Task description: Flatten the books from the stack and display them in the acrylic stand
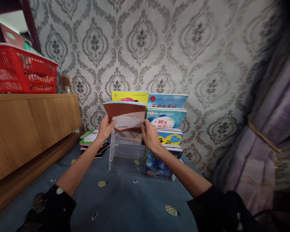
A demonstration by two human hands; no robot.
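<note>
Between my two hands is a brown and pink book (125,116), its printed cover facing me. My left hand (105,128) grips its left edge, and my right hand (149,133) is closed on its lower right edge. The book is at the left half of a clear tiered book rack (128,151), in front of a yellow book (141,96) at the back. Whether its lower edge rests on a tier, I cannot tell. On the right half, several books stand in rising rows: a dark blue book (159,166) lowest, with light blue books (168,113) above.
A small stack of books (88,138) lies left of the rack on the blue patterned cloth (120,206). Along the left is a wooden cabinet (33,129) bearing a red basket (24,69). Patterned wallpaper rises behind, and a purple curtain (253,161) hangs at the right.
</note>
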